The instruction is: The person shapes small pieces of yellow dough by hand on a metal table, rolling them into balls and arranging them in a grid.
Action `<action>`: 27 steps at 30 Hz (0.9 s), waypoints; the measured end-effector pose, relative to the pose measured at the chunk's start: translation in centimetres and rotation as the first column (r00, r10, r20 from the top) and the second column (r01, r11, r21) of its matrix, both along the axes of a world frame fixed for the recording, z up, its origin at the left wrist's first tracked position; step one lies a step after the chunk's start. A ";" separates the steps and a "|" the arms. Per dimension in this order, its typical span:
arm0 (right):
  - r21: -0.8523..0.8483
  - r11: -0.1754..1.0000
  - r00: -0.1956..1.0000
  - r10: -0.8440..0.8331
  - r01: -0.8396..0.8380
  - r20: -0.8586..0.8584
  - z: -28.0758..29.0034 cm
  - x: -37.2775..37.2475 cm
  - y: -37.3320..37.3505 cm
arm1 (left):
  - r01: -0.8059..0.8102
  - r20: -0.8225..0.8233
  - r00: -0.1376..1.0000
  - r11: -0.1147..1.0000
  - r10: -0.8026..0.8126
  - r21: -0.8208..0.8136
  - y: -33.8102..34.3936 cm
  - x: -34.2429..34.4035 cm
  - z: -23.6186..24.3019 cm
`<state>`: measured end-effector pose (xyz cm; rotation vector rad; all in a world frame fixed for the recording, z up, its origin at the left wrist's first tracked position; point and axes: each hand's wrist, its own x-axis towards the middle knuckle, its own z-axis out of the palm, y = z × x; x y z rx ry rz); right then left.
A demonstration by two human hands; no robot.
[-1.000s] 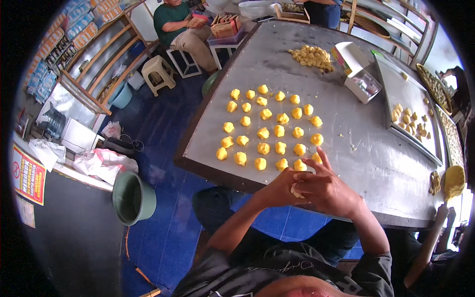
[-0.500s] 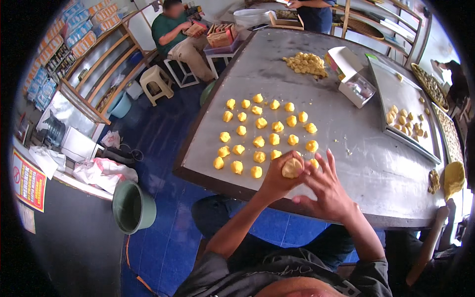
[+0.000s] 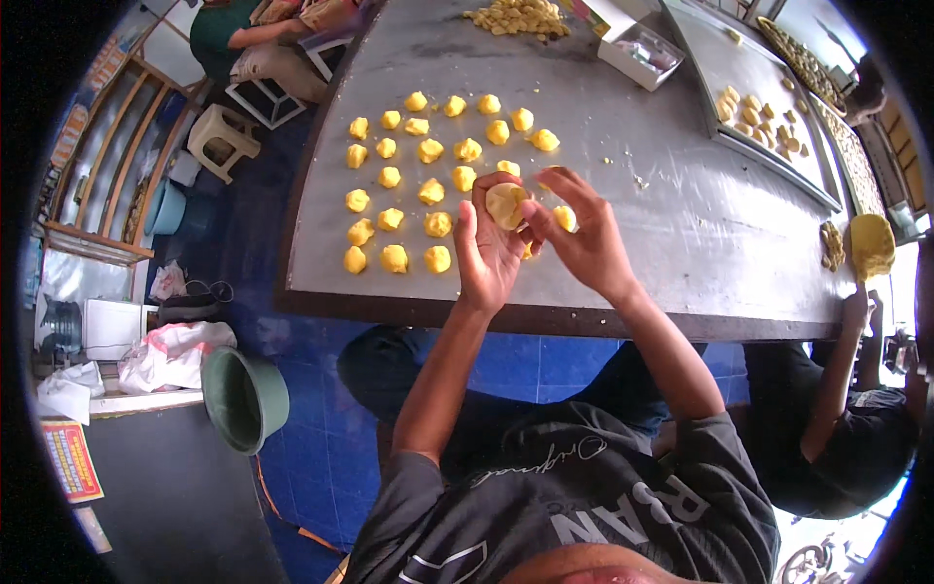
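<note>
1. The left hand (image 3: 493, 255) is above the table (image 3: 700, 248), close in from its near edge. It is half open and cupped, with the thumb standing apart and the fingers curled around a flattened, pale yellow dough disc (image 3: 505, 205).
2. The right hand (image 3: 582, 226) is just beside it, part open. Its fingers are bent and apart, and its thumb tip meets the disc's right side. One yellow lump shows in the gap between thumb and fingers.
3. The disc is lifted clear of the tabletop, in the left hand.
4. Yellow dough lumps (image 3: 430, 150) lie in loose rows from near the table's near-left corner along its left edge. The hands hide some of them.
5. Farther from the near edge is a heap of pale yellow dough pieces (image 3: 518, 17), with an open white box (image 3: 637, 56) to its right.
6. Toward the table's right side, a metal tray (image 3: 712, 60) holds small, pale, rounded pieces (image 3: 751, 115).
7. By the right end of the near edge is a co-worker's hand (image 3: 856, 310).
8. Beyond the left edge, a green bucket (image 3: 245, 399) stands on blue floor tiles (image 3: 311, 409).
</note>
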<state>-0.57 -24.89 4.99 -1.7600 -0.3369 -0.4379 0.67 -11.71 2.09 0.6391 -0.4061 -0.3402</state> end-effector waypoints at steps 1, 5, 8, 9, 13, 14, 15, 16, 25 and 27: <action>-0.014 1.000 0.998 -0.008 0.007 -0.059 0.1 -0.2 0.5 | -0.065 -0.013 0.998 0.998 0.065 0.011 -0.4 -0.3 0.1; -0.077 0.993 0.995 -0.092 0.090 -0.024 0.2 -0.4 1.5 | -0.216 0.072 0.975 0.971 0.210 0.100 -0.8 -0.7 -0.6; -0.030 0.996 0.994 -0.086 0.084 -0.072 -0.9 -0.3 1.8 | -0.278 0.083 0.959 0.956 0.271 0.097 -1.2 -0.9 -0.8; -0.015 0.997 0.993 -0.074 0.073 -0.095 -0.9 -0.2 1.9 | -0.275 0.081 0.960 0.956 0.268 0.097 -1.1 -0.9 -0.9; -0.091 0.996 0.999 0.001 -0.006 -0.048 0.5 -0.3 1.1 | -0.218 0.117 0.971 0.972 0.207 0.086 -0.7 -0.9 -1.2; -0.032 0.999 0.990 0.023 -0.028 -0.138 0.9 -0.4 1.0 | -0.204 0.138 0.972 0.973 0.189 0.105 -0.6 -0.9 -1.1; 0.026 0.999 0.974 0.044 -0.039 -0.222 1.2 -0.5 0.8 | -0.201 0.139 0.973 0.974 0.186 0.102 -0.7 -0.9 -0.7; 0.023 0.999 0.974 0.040 -0.036 -0.221 1.4 -0.5 0.5 | -0.156 0.155 0.977 0.986 0.145 0.063 -0.8 -1.1 -0.1; -0.325 0.908 0.963 0.265 -0.265 -0.046 2.5 0.4 -1.9 | -0.425 0.369 0.891 0.771 0.264 0.474 -0.5 -0.6 1.5; -0.463 0.868 0.971 0.231 -0.180 0.056 2.3 0.4 -1.8 | -0.472 0.431 0.868 0.681 0.247 0.560 -0.3 -0.5 1.0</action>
